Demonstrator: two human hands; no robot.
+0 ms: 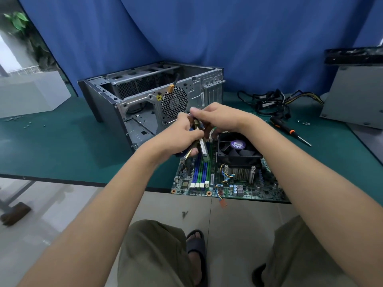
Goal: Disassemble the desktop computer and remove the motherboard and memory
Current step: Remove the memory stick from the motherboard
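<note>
The left hand [182, 135] grips one freed memory stick [189, 151] and the right hand [219, 119] pinches the far end of a second stick [204, 151], tilted over the motherboard [248, 189] slots [199, 170] beside its fan [238, 145], which should lift straight and evenly, without twisting.

The left hand [182, 133] and right hand [217, 117] cover the far ends of the memory sticks [204, 150], so how many they hold is hard to tell. The right arm hides the right side of the motherboard [244, 191]. The grey panel [356, 100] is cut off by the right edge. The screws [303, 122] near it are tiny dots. The plant [18, 19] is blurry.
</note>
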